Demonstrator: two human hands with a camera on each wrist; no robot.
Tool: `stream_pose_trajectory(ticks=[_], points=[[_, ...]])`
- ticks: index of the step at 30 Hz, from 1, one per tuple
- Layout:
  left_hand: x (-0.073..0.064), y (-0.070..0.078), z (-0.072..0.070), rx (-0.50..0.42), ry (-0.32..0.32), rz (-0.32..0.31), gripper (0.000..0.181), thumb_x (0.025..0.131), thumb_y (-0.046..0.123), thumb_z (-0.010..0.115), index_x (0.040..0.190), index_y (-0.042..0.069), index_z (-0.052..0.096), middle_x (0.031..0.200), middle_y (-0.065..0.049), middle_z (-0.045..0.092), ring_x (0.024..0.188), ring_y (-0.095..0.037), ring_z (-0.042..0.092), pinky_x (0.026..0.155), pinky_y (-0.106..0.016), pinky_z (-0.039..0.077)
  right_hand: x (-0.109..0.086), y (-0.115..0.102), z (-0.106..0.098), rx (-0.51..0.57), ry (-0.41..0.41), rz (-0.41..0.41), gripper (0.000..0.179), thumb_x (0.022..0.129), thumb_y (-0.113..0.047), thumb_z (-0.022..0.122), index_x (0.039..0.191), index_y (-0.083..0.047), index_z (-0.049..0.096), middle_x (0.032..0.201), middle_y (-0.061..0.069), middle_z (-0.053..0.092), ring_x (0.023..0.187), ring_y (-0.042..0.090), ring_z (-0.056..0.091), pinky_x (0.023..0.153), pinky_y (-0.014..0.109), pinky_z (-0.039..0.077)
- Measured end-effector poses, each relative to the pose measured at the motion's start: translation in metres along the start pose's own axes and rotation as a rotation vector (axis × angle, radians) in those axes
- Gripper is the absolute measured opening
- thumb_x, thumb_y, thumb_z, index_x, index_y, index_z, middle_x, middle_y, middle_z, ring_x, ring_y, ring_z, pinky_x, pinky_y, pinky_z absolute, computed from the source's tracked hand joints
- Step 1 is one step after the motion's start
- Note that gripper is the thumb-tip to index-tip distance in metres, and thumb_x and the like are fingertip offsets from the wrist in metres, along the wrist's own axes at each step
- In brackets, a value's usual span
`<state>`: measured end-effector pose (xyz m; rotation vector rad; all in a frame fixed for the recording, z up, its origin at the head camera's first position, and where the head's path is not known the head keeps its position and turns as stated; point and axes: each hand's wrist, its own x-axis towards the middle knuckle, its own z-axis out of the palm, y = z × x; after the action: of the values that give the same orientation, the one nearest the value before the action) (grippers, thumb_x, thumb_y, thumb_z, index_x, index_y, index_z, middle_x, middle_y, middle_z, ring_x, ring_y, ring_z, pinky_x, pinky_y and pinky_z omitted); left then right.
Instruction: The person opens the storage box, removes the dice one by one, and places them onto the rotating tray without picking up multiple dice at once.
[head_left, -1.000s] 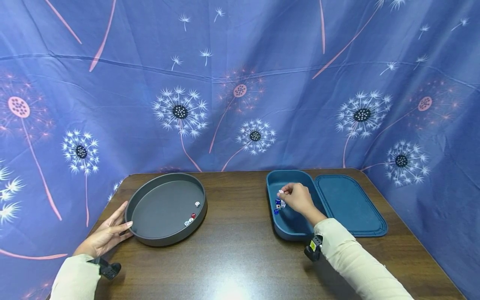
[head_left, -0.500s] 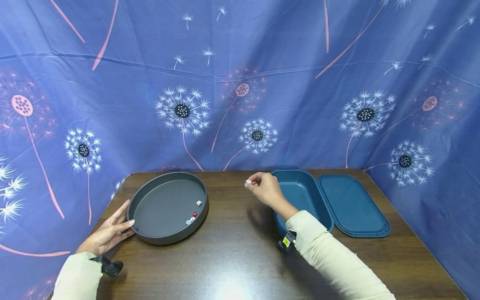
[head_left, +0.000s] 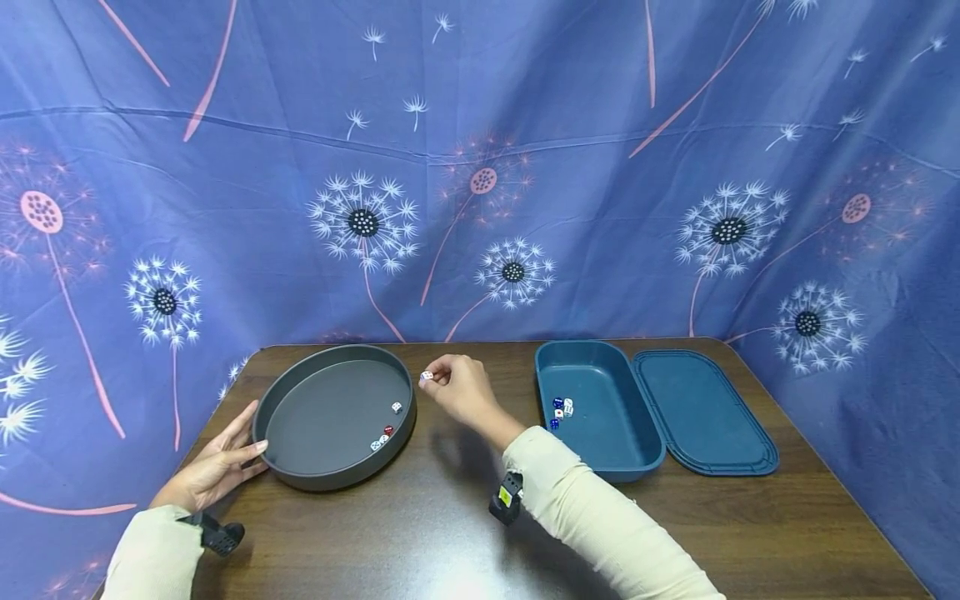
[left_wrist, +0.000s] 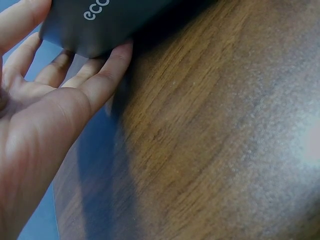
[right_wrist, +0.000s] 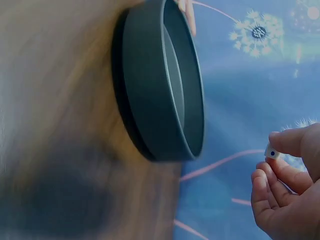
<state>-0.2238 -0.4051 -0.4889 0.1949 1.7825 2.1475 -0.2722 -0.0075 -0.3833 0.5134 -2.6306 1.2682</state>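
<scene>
My right hand (head_left: 467, 395) pinches a white die (head_left: 427, 376) between thumb and fingertips, just right of the round dark grey pan (head_left: 330, 479). In the right wrist view the die (right_wrist: 272, 152) shows a dark pip, and the pan (right_wrist: 150, 85) stands to its left. My left hand (head_left: 217, 467) rests its spread, nearly straight fingers and thumb against the pan's outer left wall; in the left wrist view the fingertips touch that wall (left_wrist: 110, 30), below pale lettering. Inside the pan, near its right side, lie a red die (head_left: 388, 430) and several white dice (head_left: 397, 407).
A blue rectangular container (head_left: 607, 446) stands at the right, holding blue dice (head_left: 554, 424) and white dice (head_left: 567, 407) near its left wall. Its flat blue lid (head_left: 708, 417) lies beside it. A dandelion-print cloth (head_left: 480, 108) hangs behind the wooden table (head_left: 375, 542).
My right hand has lifted the white die out of the blue container and carried it left to beside the pan. My left hand stays at the pan.
</scene>
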Motion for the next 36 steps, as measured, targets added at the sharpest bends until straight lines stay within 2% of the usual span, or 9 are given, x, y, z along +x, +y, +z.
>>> stream_pose_trajectory(ticks=[2, 7, 9, 14, 21, 29, 36], points=[[0.0, -0.001, -0.001, 0.002, 0.003, -0.005, 0.083, 0.1, 0.0, 0.044, 0.152, 0.03, -0.012, 0.149, -0.006, -0.038, 0.115, 0.013, 0.043, 0.087, -0.026, 0.048, -0.001, -0.003, 0.009, 0.009, -0.007, -0.003, 0.008, 0.079, -0.012, 0.075, 0.085, -0.007, 0.073, 0.072, -0.001, 0.068, 0.063, 0.003, 0.053, 0.06, 0.019, 0.044], [-0.001, 0.0, 0.001, -0.016, 0.006, -0.008, 0.084, 0.099, 0.0, 0.044, 0.152, 0.029, -0.013, 0.149, -0.006, -0.038, 0.115, 0.013, 0.043, 0.087, -0.025, 0.048, -0.005, -0.006, 0.028, 0.07, -0.01, 0.0, 0.009, 0.078, -0.008, 0.075, 0.085, -0.003, 0.073, 0.072, 0.002, 0.068, 0.062, 0.003, 0.054, 0.059, 0.017, 0.044], [-0.001, 0.0, 0.002, -0.025, 0.002, -0.003, 0.084, 0.099, -0.001, 0.045, 0.152, 0.028, -0.014, 0.149, -0.007, -0.038, 0.11, 0.015, 0.046, 0.086, -0.025, 0.048, -0.007, -0.005, 0.035, 0.106, 0.004, -0.006, 0.008, 0.078, -0.006, 0.075, 0.083, -0.002, 0.072, 0.07, 0.002, 0.068, 0.061, 0.003, 0.054, 0.058, 0.017, 0.045], [-0.002, -0.001, 0.002, -0.035, -0.007, 0.003, 0.084, 0.099, -0.001, 0.044, 0.152, 0.029, -0.014, 0.148, -0.006, -0.038, 0.111, 0.014, 0.045, 0.087, -0.025, 0.049, -0.01, -0.001, 0.052, 0.156, 0.042, -0.056, 0.007, 0.077, -0.004, 0.074, 0.082, -0.001, 0.071, 0.067, -0.002, 0.067, 0.06, 0.001, 0.056, 0.057, 0.016, 0.047], [-0.002, -0.001, 0.001, -0.077, -0.032, 0.027, 0.084, 0.099, -0.004, 0.042, 0.152, 0.027, -0.016, 0.147, -0.006, -0.041, 0.112, 0.012, 0.047, 0.087, -0.026, 0.05, -0.006, 0.004, 0.074, 0.206, 0.042, -0.008, 0.013, 0.078, -0.003, 0.076, 0.089, 0.001, 0.073, 0.073, 0.004, 0.069, 0.065, 0.007, 0.06, 0.061, 0.015, 0.048], [-0.001, 0.002, 0.001, -0.015, -0.014, 0.003, 0.083, 0.099, 0.0, 0.045, 0.153, 0.031, -0.011, 0.149, -0.007, -0.037, 0.111, 0.015, 0.044, 0.087, -0.025, 0.049, -0.008, 0.009, 0.086, 0.223, 0.031, 0.033, 0.014, 0.079, -0.003, 0.075, 0.093, 0.0, 0.073, 0.076, 0.004, 0.07, 0.064, 0.002, 0.057, 0.061, 0.013, 0.047], [0.0, 0.001, 0.0, -0.059, -0.033, 0.022, 0.083, 0.099, -0.002, 0.044, 0.152, 0.028, -0.013, 0.148, -0.006, -0.039, 0.111, 0.014, 0.046, 0.087, -0.026, 0.049, -0.009, 0.013, 0.092, 0.183, 0.031, 0.039, 0.014, 0.079, -0.004, 0.075, 0.092, -0.001, 0.074, 0.076, 0.003, 0.071, 0.065, 0.001, 0.058, 0.061, 0.012, 0.047]])
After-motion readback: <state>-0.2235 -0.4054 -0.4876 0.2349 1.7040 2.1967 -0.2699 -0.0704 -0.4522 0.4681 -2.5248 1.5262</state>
